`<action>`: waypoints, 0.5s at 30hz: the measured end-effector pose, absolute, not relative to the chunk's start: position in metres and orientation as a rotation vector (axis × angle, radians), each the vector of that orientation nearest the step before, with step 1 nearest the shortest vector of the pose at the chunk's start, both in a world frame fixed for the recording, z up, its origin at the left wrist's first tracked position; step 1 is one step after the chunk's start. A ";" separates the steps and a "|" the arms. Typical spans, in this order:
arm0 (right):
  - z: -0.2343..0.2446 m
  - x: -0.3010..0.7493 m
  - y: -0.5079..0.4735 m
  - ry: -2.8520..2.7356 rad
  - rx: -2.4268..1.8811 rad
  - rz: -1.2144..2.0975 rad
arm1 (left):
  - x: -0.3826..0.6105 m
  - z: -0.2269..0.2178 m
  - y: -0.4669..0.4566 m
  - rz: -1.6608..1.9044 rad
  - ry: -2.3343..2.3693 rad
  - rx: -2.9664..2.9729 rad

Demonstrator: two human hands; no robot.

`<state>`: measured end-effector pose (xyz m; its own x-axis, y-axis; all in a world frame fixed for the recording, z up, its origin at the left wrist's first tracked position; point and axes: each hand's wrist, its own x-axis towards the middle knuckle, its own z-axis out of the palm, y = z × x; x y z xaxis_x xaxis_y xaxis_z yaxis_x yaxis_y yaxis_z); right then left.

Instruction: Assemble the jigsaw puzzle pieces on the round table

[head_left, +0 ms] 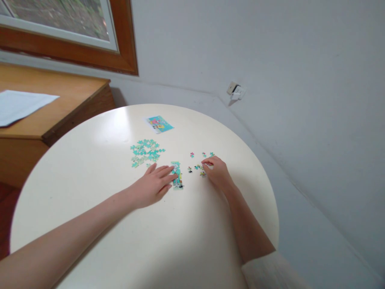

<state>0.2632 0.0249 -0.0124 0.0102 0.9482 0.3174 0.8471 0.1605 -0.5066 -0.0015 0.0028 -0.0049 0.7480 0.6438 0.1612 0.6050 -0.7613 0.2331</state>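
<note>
White walls [285, 72] surround a rounded, pale desk [75, 160] that fills the middle of the frame. Near its centre lies an upright strip of joined puzzle pieces [178, 183], showing cartoon figures on turquoise. Of the two hands, the left hand [155, 184] rests with fingers spread, tips over the strip's left side. Just right, the right hand [219, 171] bends thumb and forefinger together among small loose pieces [202, 174]; whether they pinch one, I cannot tell. Left of centre sits a turquoise cluster [153, 154], with a picture card [162, 124] above. Farther out are a wooden cabinet [78, 92] bearing white paper [24, 103] at left, a window frame [126, 48] upper left, and a plug [237, 93] upper right of centre.
</note>
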 end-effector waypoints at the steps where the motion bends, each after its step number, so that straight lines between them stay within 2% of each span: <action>1: -0.013 0.263 0.025 -1.852 -1.699 0.224 | -0.001 -0.005 0.003 0.342 1.001 2.779; 15: -0.006 0.267 0.023 -1.915 -1.677 0.277 | -0.001 -0.004 0.003 0.335 1.008 2.764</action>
<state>0.2667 0.0226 -0.0059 -0.0482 0.9585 0.2809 0.8398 0.1912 -0.5082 -0.0006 0.0028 -0.0043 0.7445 0.6508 0.1487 0.6102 -0.7538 0.2438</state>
